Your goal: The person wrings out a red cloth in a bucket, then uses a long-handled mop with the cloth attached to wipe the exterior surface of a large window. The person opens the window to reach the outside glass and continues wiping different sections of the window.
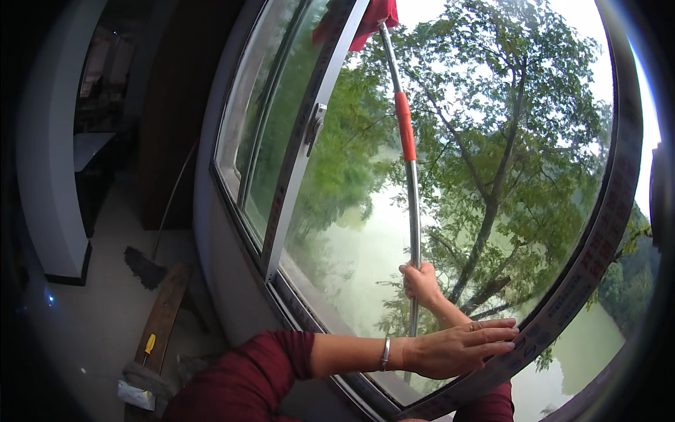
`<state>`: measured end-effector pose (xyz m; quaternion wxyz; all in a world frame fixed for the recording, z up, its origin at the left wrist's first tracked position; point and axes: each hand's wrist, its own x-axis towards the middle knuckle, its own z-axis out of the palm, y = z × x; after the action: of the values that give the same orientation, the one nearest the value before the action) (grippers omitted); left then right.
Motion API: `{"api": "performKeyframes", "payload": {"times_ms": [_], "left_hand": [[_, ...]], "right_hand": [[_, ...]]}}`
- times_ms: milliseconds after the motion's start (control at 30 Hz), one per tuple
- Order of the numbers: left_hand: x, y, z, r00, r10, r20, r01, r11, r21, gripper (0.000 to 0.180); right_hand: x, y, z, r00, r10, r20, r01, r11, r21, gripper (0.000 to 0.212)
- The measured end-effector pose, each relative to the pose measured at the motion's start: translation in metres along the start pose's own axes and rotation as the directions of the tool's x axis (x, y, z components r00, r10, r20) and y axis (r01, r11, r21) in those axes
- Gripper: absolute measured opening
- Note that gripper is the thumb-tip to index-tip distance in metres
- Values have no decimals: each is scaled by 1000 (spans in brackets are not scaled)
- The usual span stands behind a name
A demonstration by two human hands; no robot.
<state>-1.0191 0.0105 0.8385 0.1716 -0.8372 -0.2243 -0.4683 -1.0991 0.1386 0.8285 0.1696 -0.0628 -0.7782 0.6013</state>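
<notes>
My left hand, with a silver bracelet at its wrist, lies palm down with fingers stretched out on the dark window frame. Beyond that frame, my right hand is wrapped round the metal pole of a long-handled mop. The pole stands nearly upright outside the opening and carries an orange-red sleeve partway up. At its top, a red cloth head reaches the sliding window sash, and part of it shows through the glass. My right forearm passes behind the left hand.
A latch sits on the sash edge. Outside are a tree and greenish water below. Indoors at left, a wooden plank bears a yellow-handled screwdriver, near a dark mop on the floor and a white pillar.
</notes>
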Motion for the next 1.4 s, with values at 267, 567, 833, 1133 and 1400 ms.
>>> {"api": "performKeyframes", "payload": {"times_ms": [267,567,833,1133,1400], "left_hand": [[3,3,-3,1000,23,-2,-23,1000,-5,54],[11,0,30,989,151,7,-151,983,106,49],[42,15,65,988,148,41,-146,988,-43,42],[57,18,89,987,157,27,-153,983,-100,42],[48,13,68,987,150,55,-149,989,-23,38]], "right_hand": [[26,-162,-67,936,-335,-109,318,937,-145,20],[-11,-82,-83,929,-327,-172,304,941,-147,23],[-58,23,-69,995,-24,-97,15,996,-86,24],[-99,-6,-75,991,133,-16,-131,937,-324,24],[-51,-145,-90,988,-144,-55,125,958,-257,20]]}}
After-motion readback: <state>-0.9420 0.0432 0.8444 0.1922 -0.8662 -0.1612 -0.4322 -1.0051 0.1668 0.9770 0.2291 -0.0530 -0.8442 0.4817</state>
